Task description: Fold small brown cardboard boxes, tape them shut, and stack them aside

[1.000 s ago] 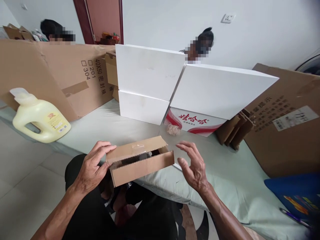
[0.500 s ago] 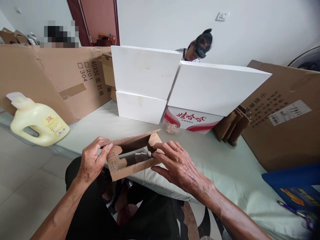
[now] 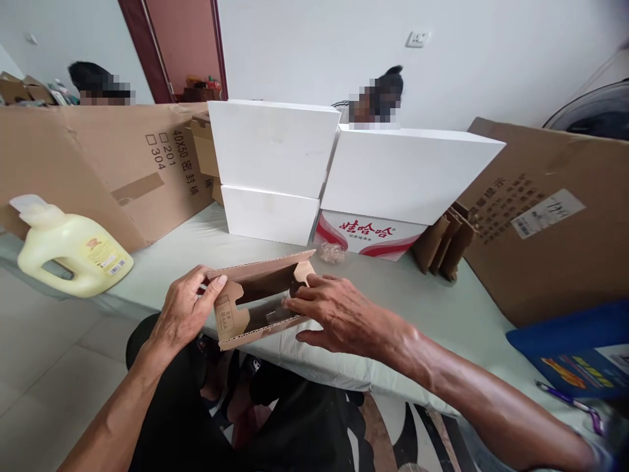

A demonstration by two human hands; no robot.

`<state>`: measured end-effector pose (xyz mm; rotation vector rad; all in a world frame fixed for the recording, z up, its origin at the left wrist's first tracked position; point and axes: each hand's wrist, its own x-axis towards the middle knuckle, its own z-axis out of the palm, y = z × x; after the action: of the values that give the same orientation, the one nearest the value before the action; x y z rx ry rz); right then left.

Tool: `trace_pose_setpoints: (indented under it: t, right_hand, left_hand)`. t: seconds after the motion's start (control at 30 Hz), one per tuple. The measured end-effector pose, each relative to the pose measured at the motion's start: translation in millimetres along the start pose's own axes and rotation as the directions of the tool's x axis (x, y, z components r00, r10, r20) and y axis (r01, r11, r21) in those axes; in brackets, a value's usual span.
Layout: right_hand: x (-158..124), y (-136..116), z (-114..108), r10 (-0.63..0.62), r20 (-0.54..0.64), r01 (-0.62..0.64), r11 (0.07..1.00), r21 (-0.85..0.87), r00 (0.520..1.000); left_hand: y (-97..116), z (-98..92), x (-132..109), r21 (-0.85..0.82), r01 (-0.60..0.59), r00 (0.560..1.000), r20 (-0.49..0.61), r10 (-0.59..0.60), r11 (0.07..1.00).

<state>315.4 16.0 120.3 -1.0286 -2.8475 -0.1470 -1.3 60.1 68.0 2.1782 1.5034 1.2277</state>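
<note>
**Opened at the worktop's near edge**

Centre frame: small cardboard box (image 3: 255, 305), lid flap raised, tilted against the near edge of the pale green worktop (image 3: 393, 295). Clamped at its left end by the left hand (image 3: 184, 314), thumb pressed on the end flap, fingers wrapped behind. Covered at its right end by the right hand (image 3: 334, 314), fingers narrow and half curled, index tip inside the opening; grip or mere touch, impossible to tell. Lying at far left: cream detergent bottle (image 3: 73, 252). Stacked behind, upper centre: white boxes (image 3: 272, 147) beside and over a red-and-white carton (image 3: 368, 233), crumpled clear plastic (image 3: 334, 252) just in front. Flanking both sides: large brown cartons (image 3: 98, 164). Lower right: blue packet (image 3: 574, 347) and a pen (image 3: 565, 396).
</note>
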Motion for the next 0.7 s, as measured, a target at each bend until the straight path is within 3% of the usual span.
trace_pose_setpoints:
  t: [0.1,0.2,0.27,0.37,0.5,0.6,0.7]
  right_hand:
    - [1,1,8,-0.024,-0.02,0.021,0.993,-0.113,1.0]
    - [-4,3,18,-0.071,-0.1,0.06,0.992,-0.115,0.992]
    - [-9,4,23,-0.082,-0.175,0.064,0.992,-0.108,0.981]
    - [-16,7,29,-0.051,-0.256,0.028,0.995,-0.093,0.965]
    - [-22,13,36,0.013,-0.291,-0.032,0.998,-0.058,0.957]
    - [-22,19,36,0.052,-0.328,-0.045,0.999,0.031,0.943]
    - [-20,26,37,0.066,-0.392,-0.008,0.989,0.149,0.918]
  left_hand:
    - [4,-9.0,-14,0.202,-0.23,0.955,-0.139,0.261,0.952]
    - [14,-19.3,-28,0.196,-0.482,0.862,-0.071,0.502,0.854]
    - [24,-25.7,-35,0.203,-0.546,0.817,-0.085,0.57,0.813]
    - [39,-32.8,-41,0.211,-0.603,0.775,-0.072,0.628,0.769]
    - [41,-33.6,-43,0.211,-0.682,0.731,0.228,0.643,0.7]
    - [31,-28.5,-38,0.37,-0.631,0.774,0.357,0.522,0.682]
    - [21,-25.0,-28,0.473,-0.59,0.807,0.377,0.454,0.654]
